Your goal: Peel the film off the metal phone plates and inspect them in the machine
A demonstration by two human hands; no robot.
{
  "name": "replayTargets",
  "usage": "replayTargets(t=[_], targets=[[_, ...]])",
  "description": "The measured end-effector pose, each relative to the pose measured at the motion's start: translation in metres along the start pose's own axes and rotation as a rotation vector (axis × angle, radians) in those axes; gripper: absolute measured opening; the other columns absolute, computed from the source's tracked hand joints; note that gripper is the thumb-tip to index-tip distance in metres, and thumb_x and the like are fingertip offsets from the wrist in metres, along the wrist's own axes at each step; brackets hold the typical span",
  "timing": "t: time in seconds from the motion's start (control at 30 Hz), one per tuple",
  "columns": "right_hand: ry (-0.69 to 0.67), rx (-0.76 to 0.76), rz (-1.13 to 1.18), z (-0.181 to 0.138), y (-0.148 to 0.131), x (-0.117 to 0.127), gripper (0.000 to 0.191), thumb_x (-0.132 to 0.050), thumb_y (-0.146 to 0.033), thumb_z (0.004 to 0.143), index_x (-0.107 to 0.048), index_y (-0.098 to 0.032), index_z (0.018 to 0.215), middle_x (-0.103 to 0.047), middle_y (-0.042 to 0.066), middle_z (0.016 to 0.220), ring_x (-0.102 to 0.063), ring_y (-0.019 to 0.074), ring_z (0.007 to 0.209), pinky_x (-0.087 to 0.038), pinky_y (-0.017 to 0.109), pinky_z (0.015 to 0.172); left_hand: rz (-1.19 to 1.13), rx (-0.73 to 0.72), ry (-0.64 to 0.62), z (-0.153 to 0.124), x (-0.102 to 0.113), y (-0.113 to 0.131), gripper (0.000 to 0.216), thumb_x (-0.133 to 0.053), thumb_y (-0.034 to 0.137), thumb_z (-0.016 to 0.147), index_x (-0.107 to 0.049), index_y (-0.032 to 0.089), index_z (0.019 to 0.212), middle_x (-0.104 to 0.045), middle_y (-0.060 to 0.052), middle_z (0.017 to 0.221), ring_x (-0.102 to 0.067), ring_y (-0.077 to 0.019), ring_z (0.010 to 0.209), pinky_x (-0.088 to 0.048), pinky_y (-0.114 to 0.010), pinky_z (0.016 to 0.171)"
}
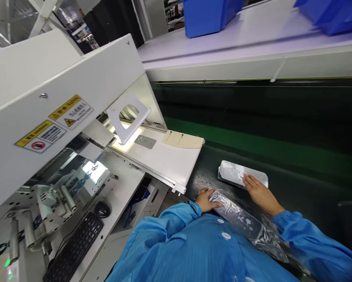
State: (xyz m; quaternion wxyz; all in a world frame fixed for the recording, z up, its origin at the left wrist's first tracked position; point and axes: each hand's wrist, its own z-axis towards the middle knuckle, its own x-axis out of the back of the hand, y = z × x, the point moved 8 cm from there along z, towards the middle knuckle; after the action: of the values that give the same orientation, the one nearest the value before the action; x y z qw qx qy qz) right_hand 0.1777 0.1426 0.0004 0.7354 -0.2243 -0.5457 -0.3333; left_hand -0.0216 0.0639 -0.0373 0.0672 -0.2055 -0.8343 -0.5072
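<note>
Hands work on the dark belt [282, 188]: our left hand [205, 199] clamps a bagged pack [237, 215] (shiny plastic), our right hand [260, 192] rests open-fingered on a second pack [233, 172]

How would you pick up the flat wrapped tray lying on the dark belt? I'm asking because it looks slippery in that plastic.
The flat wrapped tray lies flat on the dark belt, with the right hand resting on its near right corner. Probably best to pinch the long near edge, coming from the person's side, thumb on top and fingers slid under. It looks thin and glossy, so a grip from above would likely slide.
</note>
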Motion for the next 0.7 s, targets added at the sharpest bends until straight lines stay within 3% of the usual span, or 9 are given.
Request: replayTargets(t=[0.13, 0.23, 0.33, 0.43, 0.57, 0.7], targets=[[0.064, -0.041, 0.072, 0.004, 0.012, 0.017, 0.042, -0.034, -0.012, 0.084, -0.068, -0.011, 0.109, -0.066, 0.02, 0.115, -0.06, 0.0297, 0.111, -0.05, 0.044, 0.091, 0.185, -0.068, -0.067, -0.009, 0.009, 0.0, 0.079, -0.069, 0.049, 0.07, -0.044, 0.022, 0.139, -0.027, -0.012, 0.153, -0.021, -0.0334, 0.142, -0.017, -0.047, 0.116], [0.241, -0.063, 0.043, 0.02, 0.005, 0.056, 0.035, -0.04, -0.016, 0.087, -0.069, -0.016, 0.106, -0.071, 0.015, 0.105, -0.066, 0.0242, 0.097, -0.052, 0.035, 0.083, 0.227, -0.075, -0.113, -0.017, 0.017, -0.009, 0.081, -0.063, 0.055, 0.073, -0.039, 0.021, 0.143, -0.026, -0.013, 0.153, -0.023, -0.0332, 0.141, -0.019, -0.047, 0.116], [0.459, -0.064, -0.021, 0.06, -0.033, 0.102, 0.021, -0.054, -0.024, 0.087, -0.071, -0.019, 0.099, -0.075, 0.006, 0.093, -0.069, 0.0171, 0.083, -0.05, 0.024, 0.071, 0.219, -0.091, -0.128, -0.023, 0.027, -0.017, 0.078, -0.061, 0.055, 0.076, -0.04, 0.018, 0.142, -0.029, -0.015, 0.152, -0.026, -0.0316, 0.14, -0.021, -0.046, 0.115], [0.494, 0.073, 0.074, 0.12, -0.098, 0.121, 0.023, -0.05, -0.016, 0.088, -0.069, -0.016, 0.102, -0.074, 0.006, 0.093, -0.067, 0.0155, 0.086, -0.049, 0.023, 0.076, 0.177, -0.097, -0.144, -0.026, 0.034, -0.021, 0.073, -0.061, 0.051, 0.077, -0.043, 0.017, 0.139, -0.033, -0.015, 0.15, -0.029, -0.0295, 0.14, -0.022, -0.045, 0.115], [0.253, 0.083, 0.086, 0.193, -0.164, 0.09, 0.041, -0.041, -0.005, 0.085, -0.061, -0.01, 0.12, -0.069, 0.013, 0.112, -0.062, 0.0223, 0.103, -0.049, 0.032, 0.086, 0.107, -0.094, -0.145, -0.028, 0.041, -0.023, 0.068, -0.064, 0.047, 0.075, -0.05, 0.015, 0.133, -0.038, -0.016, 0.147, -0.033, -0.029, 0.138, -0.025, -0.042, 0.115], [0.053, 0.041, 0.095, 0.211, -0.196, 0.044, 0.044, -0.042, -0.012, 0.086, -0.055, -0.009, 0.128, -0.062, 0.018, 0.124, -0.056, 0.0303, 0.113, -0.046, 0.044, 0.093, 0.042, -0.089, -0.061, -0.033, 0.053, -0.024, 0.052, -0.065, 0.04, 0.073, -0.06, 0.025, 0.123, -0.05, -0.006, 0.14, -0.043, -0.0244, 0.131, -0.032, -0.033, 0.111]])
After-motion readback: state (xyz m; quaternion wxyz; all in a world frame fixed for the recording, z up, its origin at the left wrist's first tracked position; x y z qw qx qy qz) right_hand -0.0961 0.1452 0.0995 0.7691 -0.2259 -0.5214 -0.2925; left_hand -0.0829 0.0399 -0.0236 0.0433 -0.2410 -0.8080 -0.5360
